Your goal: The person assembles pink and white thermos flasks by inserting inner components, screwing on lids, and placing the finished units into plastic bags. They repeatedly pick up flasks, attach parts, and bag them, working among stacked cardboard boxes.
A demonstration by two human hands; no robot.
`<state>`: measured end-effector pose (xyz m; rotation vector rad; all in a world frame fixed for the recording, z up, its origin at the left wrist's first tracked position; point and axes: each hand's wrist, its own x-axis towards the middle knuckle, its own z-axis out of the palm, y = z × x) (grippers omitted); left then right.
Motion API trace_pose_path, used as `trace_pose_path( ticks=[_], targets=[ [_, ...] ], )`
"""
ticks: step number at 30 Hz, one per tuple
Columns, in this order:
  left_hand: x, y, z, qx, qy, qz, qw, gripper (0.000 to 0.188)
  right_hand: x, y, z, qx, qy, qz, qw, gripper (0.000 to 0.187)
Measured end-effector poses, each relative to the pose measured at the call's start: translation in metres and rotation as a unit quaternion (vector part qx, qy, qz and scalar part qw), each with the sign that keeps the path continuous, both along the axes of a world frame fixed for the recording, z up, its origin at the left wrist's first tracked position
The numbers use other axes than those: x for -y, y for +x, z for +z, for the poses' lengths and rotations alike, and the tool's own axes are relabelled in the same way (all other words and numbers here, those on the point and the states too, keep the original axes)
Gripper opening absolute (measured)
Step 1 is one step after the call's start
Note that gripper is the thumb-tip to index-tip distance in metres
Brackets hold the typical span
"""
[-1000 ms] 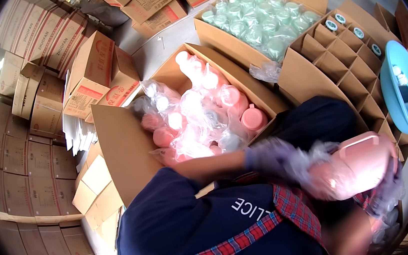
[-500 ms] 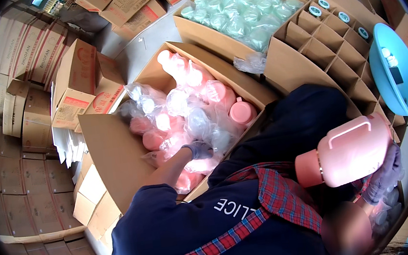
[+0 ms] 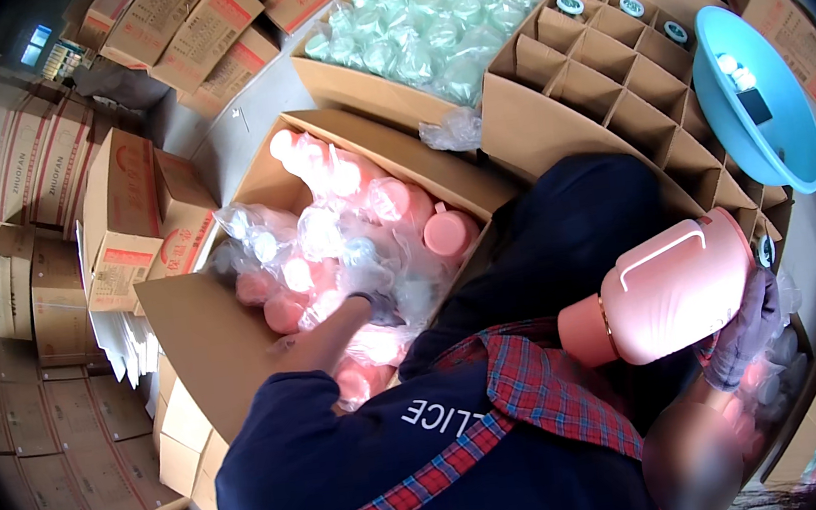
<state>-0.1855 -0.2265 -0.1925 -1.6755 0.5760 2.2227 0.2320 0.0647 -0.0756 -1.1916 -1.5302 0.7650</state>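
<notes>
My gloved right hand is closed on the base end of a large pink insulated bottle. The bottle lies tilted on its side, its lid end to the left and its long loop handle on top. In an open cardboard box, my gloved left hand reaches among several pink bottles wrapped in clear plastic bags. Its fingers are curled and partly hidden in the film; what they hold cannot be made out. An unwrapped pink lid with a loop shows at the box's right side.
A divided carton with a few bottles, their tops white and green, stands at the right. On it leans a blue basin holding small items. Behind is a box of bagged green bottles. Stacked cartons line the left.
The view has shifted, so the surroundings sit farther left. My right hand still grips the pink bottle, and a round lid now shows by its base. My left hand remains among the bags.
</notes>
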Motion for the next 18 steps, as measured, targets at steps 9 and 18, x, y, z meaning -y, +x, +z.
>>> trace_pose_path(
  ticks=[9, 18],
  targets=[
    [0.073, -0.058, 0.022, 0.264, 0.241, 0.879, 0.314, 0.074, -0.003, -0.017, 0.011, 0.016, 0.006, -0.002, 1.000, 0.037],
    [0.049, -0.051, 0.070, 0.155, 0.306, 0.902, 0.260, 0.073, -0.003, 0.013, 0.004, -0.010, -0.001, -0.044, 0.999, 0.032]
  ],
)
